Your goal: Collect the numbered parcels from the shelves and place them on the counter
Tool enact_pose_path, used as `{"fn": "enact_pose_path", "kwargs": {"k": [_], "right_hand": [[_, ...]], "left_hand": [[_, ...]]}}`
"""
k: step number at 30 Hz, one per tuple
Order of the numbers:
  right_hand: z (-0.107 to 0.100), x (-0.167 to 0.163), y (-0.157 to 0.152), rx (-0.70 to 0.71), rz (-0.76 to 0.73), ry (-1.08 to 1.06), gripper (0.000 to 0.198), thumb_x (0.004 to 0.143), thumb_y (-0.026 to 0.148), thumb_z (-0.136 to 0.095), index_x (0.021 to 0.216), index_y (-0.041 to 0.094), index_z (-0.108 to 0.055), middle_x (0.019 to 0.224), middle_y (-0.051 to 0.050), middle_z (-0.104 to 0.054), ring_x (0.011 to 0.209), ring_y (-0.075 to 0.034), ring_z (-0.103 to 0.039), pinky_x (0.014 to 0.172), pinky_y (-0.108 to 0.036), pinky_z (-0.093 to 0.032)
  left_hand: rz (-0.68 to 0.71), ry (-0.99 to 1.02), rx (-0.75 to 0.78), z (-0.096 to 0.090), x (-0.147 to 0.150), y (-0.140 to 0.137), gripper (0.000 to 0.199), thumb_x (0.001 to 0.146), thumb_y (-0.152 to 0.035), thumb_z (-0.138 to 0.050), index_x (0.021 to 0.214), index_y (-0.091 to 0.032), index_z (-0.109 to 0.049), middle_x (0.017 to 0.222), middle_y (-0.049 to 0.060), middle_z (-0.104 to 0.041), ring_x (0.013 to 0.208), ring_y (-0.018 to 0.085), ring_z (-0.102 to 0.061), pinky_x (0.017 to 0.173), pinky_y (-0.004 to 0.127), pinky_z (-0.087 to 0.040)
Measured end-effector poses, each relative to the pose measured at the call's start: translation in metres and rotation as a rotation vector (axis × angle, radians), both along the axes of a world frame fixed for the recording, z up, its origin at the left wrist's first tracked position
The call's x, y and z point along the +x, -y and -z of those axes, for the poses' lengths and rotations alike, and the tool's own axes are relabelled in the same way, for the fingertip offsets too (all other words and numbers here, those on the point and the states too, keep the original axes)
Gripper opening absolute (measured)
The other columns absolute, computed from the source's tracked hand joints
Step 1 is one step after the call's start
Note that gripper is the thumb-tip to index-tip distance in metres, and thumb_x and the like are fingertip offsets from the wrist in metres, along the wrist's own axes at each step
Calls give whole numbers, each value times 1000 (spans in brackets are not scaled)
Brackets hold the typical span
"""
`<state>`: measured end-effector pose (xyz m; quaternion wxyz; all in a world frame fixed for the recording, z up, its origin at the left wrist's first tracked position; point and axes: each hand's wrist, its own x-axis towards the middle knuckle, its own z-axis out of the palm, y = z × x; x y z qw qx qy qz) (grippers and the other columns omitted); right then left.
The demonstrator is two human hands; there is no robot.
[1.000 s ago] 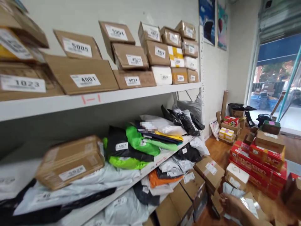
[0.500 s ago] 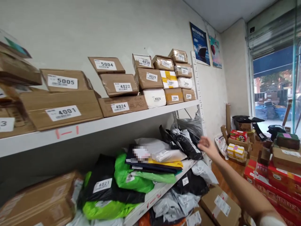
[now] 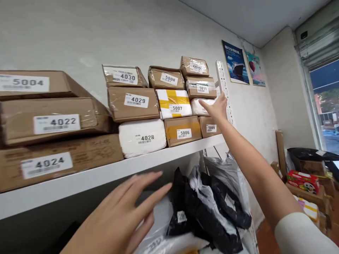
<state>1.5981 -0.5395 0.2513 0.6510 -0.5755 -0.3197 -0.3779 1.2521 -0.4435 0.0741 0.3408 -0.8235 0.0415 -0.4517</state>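
My right hand (image 3: 217, 107) is at the right end of the upper shelf, thumb and fingers spread in front of a white parcel (image 3: 197, 106) and partly hiding its label. Whether it touches the parcel I cannot tell. Above that parcel are the cartons labelled 5011 (image 3: 192, 92) and 5012 (image 3: 189, 65); beneath it is carton 5009 (image 3: 203, 129). My left hand (image 3: 124, 208) is lower and nearer, its fingers extended and apart with nothing in them. It hovers before the lower shelf, close to black plastic-bagged parcels (image 3: 197, 203).
The white upper shelf (image 3: 100, 176) runs across the view, with cartons 4022 (image 3: 18, 120) and 4024 (image 3: 92, 150) at left. A perforated post (image 3: 221, 70) bounds the right end. Boxes, including a red one (image 3: 302, 181), are stacked on the floor at right.
The view has moved closer to the right end of the shelves. My right hand has risen from the lower shelf's bags to the upper parcels. My left hand has come into view.
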Motion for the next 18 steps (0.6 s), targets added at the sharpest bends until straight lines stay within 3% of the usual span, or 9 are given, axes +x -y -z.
{"fn": "enact_pose_path", "kwargs": {"k": [2, 3, 5, 7, 11, 18], "right_hand": [[-27, 6, -11, -3, 5, 37, 125, 68, 74, -75, 155, 8, -16, 154, -33, -35, 148, -46, -30, 119, -65, -28], [-41, 8, -18, -9, -5, 39, 126, 67, 77, -73, 156, 10, -15, 154, -32, -35, 148, -48, -29, 118, -68, -28], [-67, 9, -32, -14, -44, 33, 123, 67, 81, -71, 155, 14, -16, 154, -31, -34, 148, -51, -27, 114, -75, -28], [-89, 10, -44, -15, -83, 32, 119, 69, 78, -72, 154, 16, -18, 154, -31, -33, 148, -53, -26, 111, -79, -26], [-115, 13, -55, -44, -144, 49, 111, 69, 67, -80, 151, 18, -24, 153, -28, -35, 148, -53, -26, 109, -83, -21], [-120, 8, -50, -92, -168, 5, 99, 73, 59, -80, 146, 15, -29, 149, -27, -38, 146, -53, -26, 109, -83, -23]], "left_hand": [[-41, -11, 225, -45, 46, 7, 42, 92, -15, -45, 126, -25, -68, 132, 14, -64, 120, 33, -61, 98, 53, -57], [-100, -59, 315, -64, 69, 8, 42, 91, -14, -46, 125, -20, -69, 133, 18, -63, 120, 34, -61, 98, 51, -58], [-151, -42, 366, -97, 114, 6, 41, 86, -13, -52, 122, -15, -71, 129, 21, -65, 117, 36, -63, 100, 53, -56], [-216, -43, 324, -119, 153, 0, 47, 84, -18, -57, 129, -11, -68, 138, 25, -60, 132, 40, -54, 113, 59, -45], [-211, 27, 164, -143, 204, -7, 57, 87, -24, -52, 142, -9, -58, 148, 25, -52, 140, 40, -46, 122, 62, -31], [-192, 59, 44, -166, 226, -4, 62, 91, -29, -45, 148, -3, -45, 151, 28, -44, 141, 41, -40, 120, 58, -31]]}}
